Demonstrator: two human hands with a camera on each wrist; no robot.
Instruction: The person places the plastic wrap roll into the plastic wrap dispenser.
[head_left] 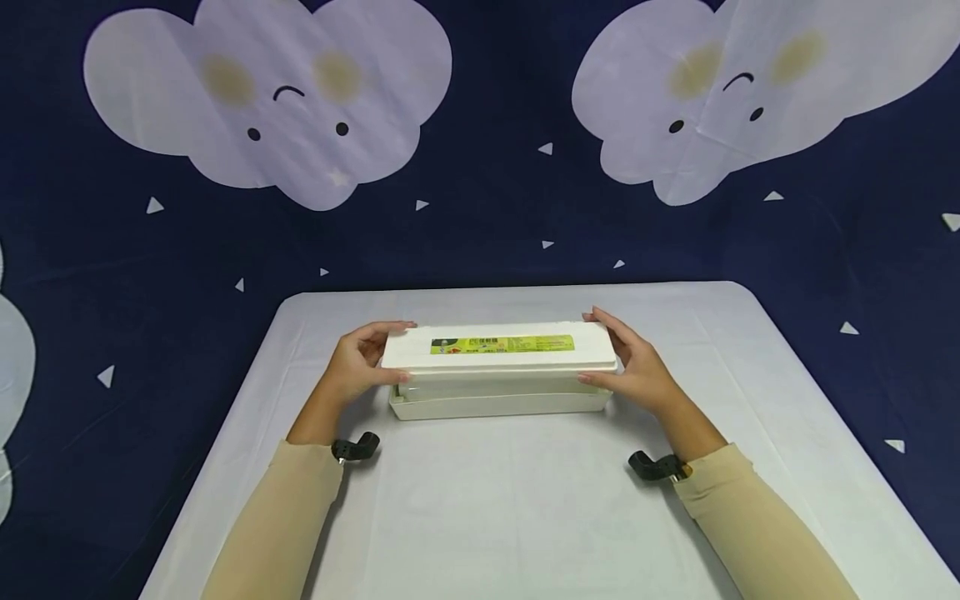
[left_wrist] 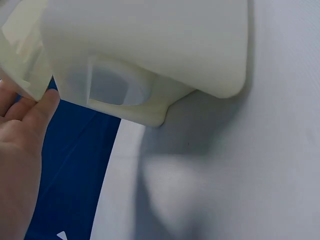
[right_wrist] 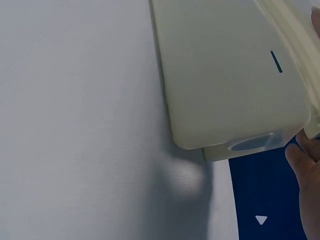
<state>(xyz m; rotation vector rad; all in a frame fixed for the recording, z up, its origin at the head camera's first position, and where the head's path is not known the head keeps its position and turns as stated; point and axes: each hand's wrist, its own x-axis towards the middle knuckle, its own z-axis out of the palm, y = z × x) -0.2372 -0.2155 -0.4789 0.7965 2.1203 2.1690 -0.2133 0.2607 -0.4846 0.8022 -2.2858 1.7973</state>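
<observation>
White table is carrying a long box; left hand at 9 o'clock and right hand at 3 o'clock are grasping its lid, seemingly half lifted, not yet off.

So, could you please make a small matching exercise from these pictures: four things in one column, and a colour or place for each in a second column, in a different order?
Things:
1. left hand
2. right hand
3. label
4. backdrop cloth

Descriptions:
A. dark blue, printed with pale clouds
B. green and yellow, on top of the lid
C. at the left end of the white box
D. at the right end of the white box

Pairs: 1-C, 2-D, 3-B, 4-A
</observation>
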